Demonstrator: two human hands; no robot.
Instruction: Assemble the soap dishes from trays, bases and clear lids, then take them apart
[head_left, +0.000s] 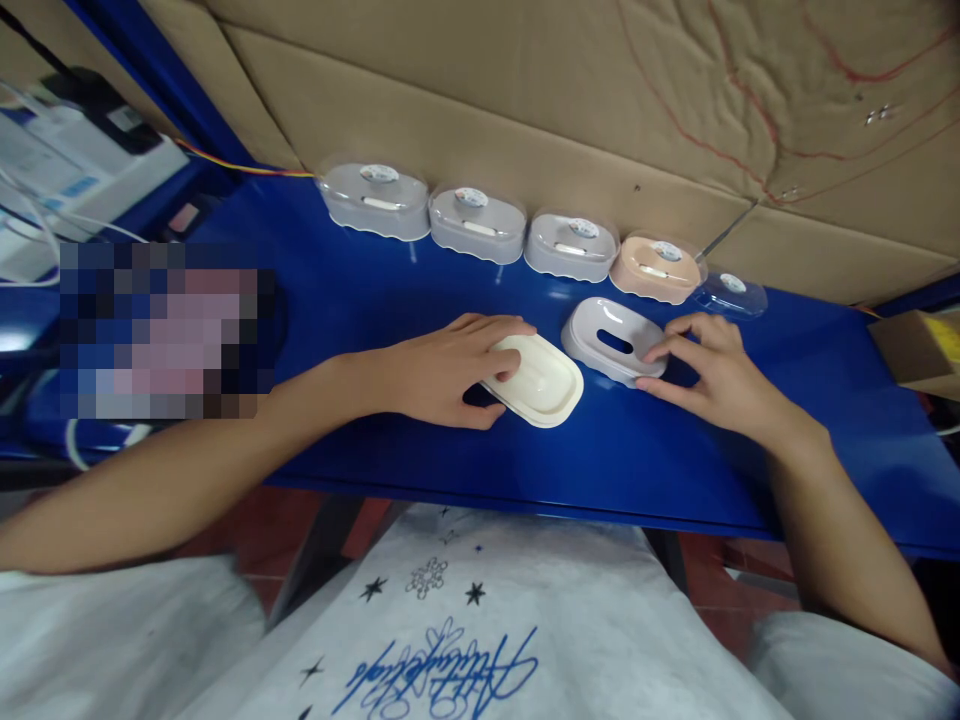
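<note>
My left hand point(431, 375) holds the left end of a shallow cream oval tray point(551, 385), one finger inside it and others over its far edge. To its right is a pale lilac-grey oval soap dish point(589, 330) with a dark slot in its floor and a wavy lower edge. Thumb and fingers of my right hand point(716, 370) pinch the right end of that dish. The two pieces are close together but apart.
Behind stand lidded soap boxes, several grey point(375, 205) and one peach point(660, 268), beside a clear lid point(731, 293). Cardboard point(450, 90) backs the blue table point(420, 455). Cables and a white device point(112, 190) are at left. An open carton point(919, 345) is at right.
</note>
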